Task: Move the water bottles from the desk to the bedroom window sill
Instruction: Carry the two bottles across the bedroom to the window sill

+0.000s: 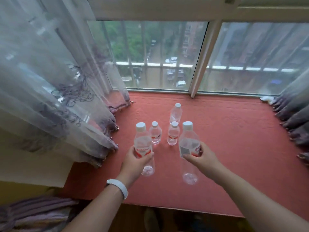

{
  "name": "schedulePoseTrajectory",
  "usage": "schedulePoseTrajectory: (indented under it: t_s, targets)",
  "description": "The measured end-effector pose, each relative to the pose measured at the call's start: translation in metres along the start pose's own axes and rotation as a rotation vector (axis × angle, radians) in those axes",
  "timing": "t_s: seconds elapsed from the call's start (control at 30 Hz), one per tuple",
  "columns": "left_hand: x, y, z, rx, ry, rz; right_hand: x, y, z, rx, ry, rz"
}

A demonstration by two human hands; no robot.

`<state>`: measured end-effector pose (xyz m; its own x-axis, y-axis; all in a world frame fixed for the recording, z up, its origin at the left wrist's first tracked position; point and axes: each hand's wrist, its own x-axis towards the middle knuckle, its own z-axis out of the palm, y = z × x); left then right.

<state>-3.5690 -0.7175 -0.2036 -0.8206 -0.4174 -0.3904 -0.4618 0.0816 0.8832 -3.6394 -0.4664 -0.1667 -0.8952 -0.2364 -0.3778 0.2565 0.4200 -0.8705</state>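
Observation:
I look down at a window sill covered by a red quilted mat [234, 139]. My left hand [136, 162] grips a clear water bottle [143, 141] with a white cap and red label, held upright above the mat. My right hand [201, 156] grips a second, larger clear bottle [188, 144] around its label. Three more clear bottles stand on the mat beyond them: a small one [155, 133], another small one [173, 133], and a taller one [175, 113] farther back.
A sheer patterned curtain [55, 84] hangs at the left, its hem on the mat. Grey curtain folds [294, 118] lie at the right edge. The window glass [158, 56] with outside bars closes the back. Striped fabric [36, 210] lies at the lower left.

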Motion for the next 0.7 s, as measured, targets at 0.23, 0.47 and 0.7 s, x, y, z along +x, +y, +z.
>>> schedulePoseTrajectory:
  t_s: [0.23, 0.47, 0.7]
  targets:
    - [0.034, -0.008, 0.005, -0.015, -0.062, -0.008, 0.014, 0.009, 0.018, 0.021, 0.026, 0.02]
    - [0.068, -0.036, 0.023, -0.013, -0.08, -0.029, 0.048, 0.039, 0.034, -0.018, 0.02, 0.059]
    - [0.1, -0.079, 0.046, 0.084, -0.055, -0.021, 0.089, 0.087, 0.055, -0.085, 0.064, 0.057]
